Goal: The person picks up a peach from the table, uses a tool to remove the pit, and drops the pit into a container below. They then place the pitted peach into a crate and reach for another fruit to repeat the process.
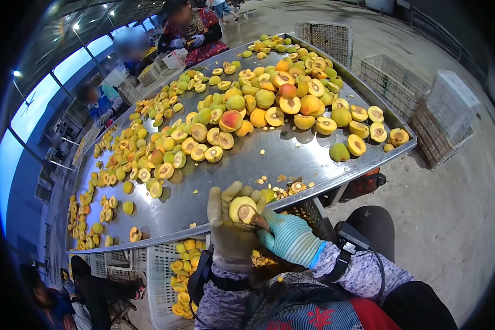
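My left hand (230, 242), in a stained, translucent-looking glove, is closed around a peach half (240, 208), its cut face and pit turned up. My right hand (292, 237), in a teal and white striped glove, grips a small pitting tool (260, 222). Only the tool's brown end shows; it touches the peach half beside the pit, and the rest is hidden in my fist. Both hands are just over the near edge of a metal table (234, 181). Pit scraps (283, 190) lie on the table close to my fingers.
Halved peaches (225, 118) are heaped across the table. Below its near edge stands a white crate (160, 286) holding peach pieces. More crates (393, 80) are on the floor to the right. A person (192, 33) works at the far side; others are at the left.
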The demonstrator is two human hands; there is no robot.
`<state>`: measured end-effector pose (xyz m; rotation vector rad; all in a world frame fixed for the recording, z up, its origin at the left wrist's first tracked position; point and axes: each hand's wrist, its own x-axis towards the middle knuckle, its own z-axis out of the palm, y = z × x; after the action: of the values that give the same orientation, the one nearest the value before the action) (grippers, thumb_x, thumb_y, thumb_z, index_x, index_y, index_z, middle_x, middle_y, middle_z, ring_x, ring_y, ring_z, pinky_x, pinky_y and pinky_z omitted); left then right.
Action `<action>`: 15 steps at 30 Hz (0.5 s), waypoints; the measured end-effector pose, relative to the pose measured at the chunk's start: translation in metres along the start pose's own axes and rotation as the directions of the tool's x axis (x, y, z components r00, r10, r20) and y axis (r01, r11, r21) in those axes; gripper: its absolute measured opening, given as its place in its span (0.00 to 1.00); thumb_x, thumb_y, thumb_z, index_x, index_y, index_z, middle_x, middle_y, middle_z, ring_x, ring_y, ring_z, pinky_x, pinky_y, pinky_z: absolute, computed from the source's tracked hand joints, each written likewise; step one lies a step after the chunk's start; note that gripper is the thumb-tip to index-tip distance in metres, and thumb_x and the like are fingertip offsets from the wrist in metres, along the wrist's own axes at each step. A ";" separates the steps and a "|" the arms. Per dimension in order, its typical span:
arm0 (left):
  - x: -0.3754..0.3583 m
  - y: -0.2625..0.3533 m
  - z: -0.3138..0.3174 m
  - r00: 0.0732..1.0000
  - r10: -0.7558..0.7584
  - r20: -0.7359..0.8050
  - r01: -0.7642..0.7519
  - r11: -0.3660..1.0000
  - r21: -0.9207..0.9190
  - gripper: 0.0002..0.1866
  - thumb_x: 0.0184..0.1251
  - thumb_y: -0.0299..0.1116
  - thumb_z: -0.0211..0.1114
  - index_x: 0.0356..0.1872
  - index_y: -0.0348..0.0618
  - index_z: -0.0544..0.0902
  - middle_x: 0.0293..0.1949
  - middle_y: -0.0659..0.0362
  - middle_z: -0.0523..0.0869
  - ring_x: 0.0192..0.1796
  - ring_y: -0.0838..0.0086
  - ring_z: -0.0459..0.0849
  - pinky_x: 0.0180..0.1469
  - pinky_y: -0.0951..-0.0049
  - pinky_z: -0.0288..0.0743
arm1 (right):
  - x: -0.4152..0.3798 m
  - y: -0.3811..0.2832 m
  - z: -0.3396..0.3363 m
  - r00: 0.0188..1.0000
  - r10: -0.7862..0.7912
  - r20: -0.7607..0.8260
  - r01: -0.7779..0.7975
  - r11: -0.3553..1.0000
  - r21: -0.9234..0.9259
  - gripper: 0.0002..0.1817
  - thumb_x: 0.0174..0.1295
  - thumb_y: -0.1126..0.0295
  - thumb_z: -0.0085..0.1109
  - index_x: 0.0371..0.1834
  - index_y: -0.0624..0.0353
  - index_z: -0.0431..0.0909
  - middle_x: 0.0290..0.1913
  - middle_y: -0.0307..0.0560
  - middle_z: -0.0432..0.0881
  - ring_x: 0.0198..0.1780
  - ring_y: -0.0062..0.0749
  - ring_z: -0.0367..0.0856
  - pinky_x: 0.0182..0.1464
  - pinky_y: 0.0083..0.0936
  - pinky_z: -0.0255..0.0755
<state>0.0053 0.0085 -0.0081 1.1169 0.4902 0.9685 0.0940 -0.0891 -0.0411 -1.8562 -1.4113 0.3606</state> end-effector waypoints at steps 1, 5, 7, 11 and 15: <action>0.001 0.003 0.000 0.980 -0.191 -0.053 0.166 0.935 -0.314 0.17 0.71 0.35 0.66 0.51 0.33 0.76 0.46 0.53 0.79 0.49 0.64 0.81 0.58 0.61 0.82 | 0.001 -0.001 0.001 1.000 0.013 0.001 -0.013 1.000 0.003 0.16 0.65 0.56 0.58 0.48 0.53 0.77 0.31 0.55 0.83 0.32 0.55 0.84 0.35 0.48 0.78; 0.003 0.011 0.004 0.942 -0.298 -0.151 0.210 0.879 -0.428 0.25 0.76 0.53 0.54 0.49 0.35 0.78 0.46 0.51 0.81 0.46 0.62 0.83 0.55 0.62 0.82 | 0.001 -0.009 0.006 1.000 0.018 -0.016 -0.018 1.000 0.005 0.16 0.65 0.56 0.59 0.47 0.56 0.77 0.30 0.55 0.83 0.32 0.55 0.84 0.34 0.49 0.78; 0.000 0.011 0.001 0.960 -0.270 -0.077 0.225 0.903 -0.366 0.24 0.75 0.53 0.56 0.44 0.37 0.79 0.44 0.51 0.82 0.46 0.62 0.83 0.55 0.59 0.81 | 0.001 -0.010 0.007 1.000 -0.009 0.004 0.009 0.998 0.061 0.17 0.67 0.57 0.56 0.49 0.60 0.76 0.30 0.60 0.82 0.33 0.59 0.83 0.36 0.49 0.77; -0.003 0.013 0.013 0.942 -0.252 -0.221 0.155 0.912 -0.380 0.24 0.75 0.53 0.56 0.41 0.38 0.79 0.42 0.51 0.82 0.45 0.62 0.84 0.51 0.60 0.82 | 0.000 -0.008 0.013 0.995 0.078 0.054 -0.086 0.984 0.159 0.18 0.68 0.56 0.56 0.48 0.61 0.76 0.30 0.61 0.82 0.34 0.60 0.83 0.37 0.49 0.77; -0.007 0.017 0.014 0.947 -0.257 -0.193 0.158 0.895 -0.418 0.19 0.71 0.51 0.63 0.34 0.43 0.78 0.37 0.54 0.83 0.42 0.64 0.85 0.49 0.59 0.84 | -0.002 -0.012 0.012 0.997 0.078 0.024 -0.081 0.985 0.153 0.18 0.67 0.55 0.57 0.48 0.59 0.75 0.31 0.60 0.83 0.35 0.59 0.83 0.37 0.50 0.77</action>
<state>0.0058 -0.0028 0.0117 0.5659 0.5686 0.9656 0.0774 -0.0848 -0.0416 -1.7904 -1.2863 0.5133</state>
